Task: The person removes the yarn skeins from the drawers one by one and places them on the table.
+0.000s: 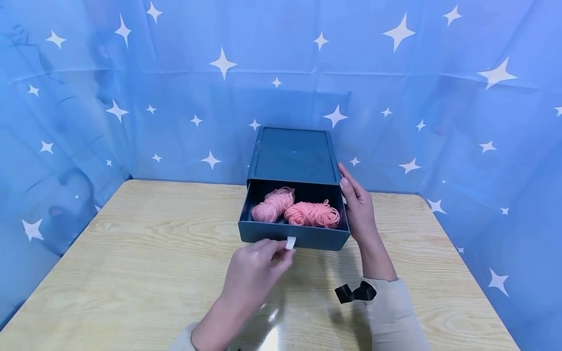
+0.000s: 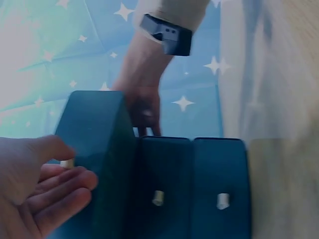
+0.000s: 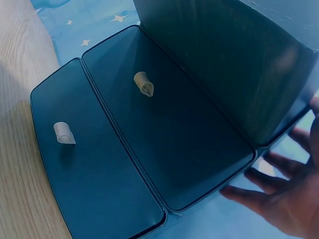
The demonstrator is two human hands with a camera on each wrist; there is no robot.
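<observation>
A dark teal drawer box [image 1: 295,155] stands at the back of the table, its top drawer [image 1: 272,232] pulled out toward me. Inside lie two skeins of yarn, a paler pink one [image 1: 273,204] on the left and a coral pink one [image 1: 312,214] on the right. With thumb and forefinger my left hand [image 1: 256,265] pinches the white pull tab [image 1: 291,243] on the drawer's front. My right hand [image 1: 359,209] rests against the box's right side, its fingers extended along it. In the right wrist view, two lower drawers [image 3: 169,144] are closed.
The wooden table [image 1: 145,263] spreads out on both sides of the box. Behind and beside it hangs a blue cloth [image 1: 272,39] with white stars. White tabs [image 2: 223,201] stick out from the lower drawers. A black strap [image 1: 356,292] sits at my right wrist.
</observation>
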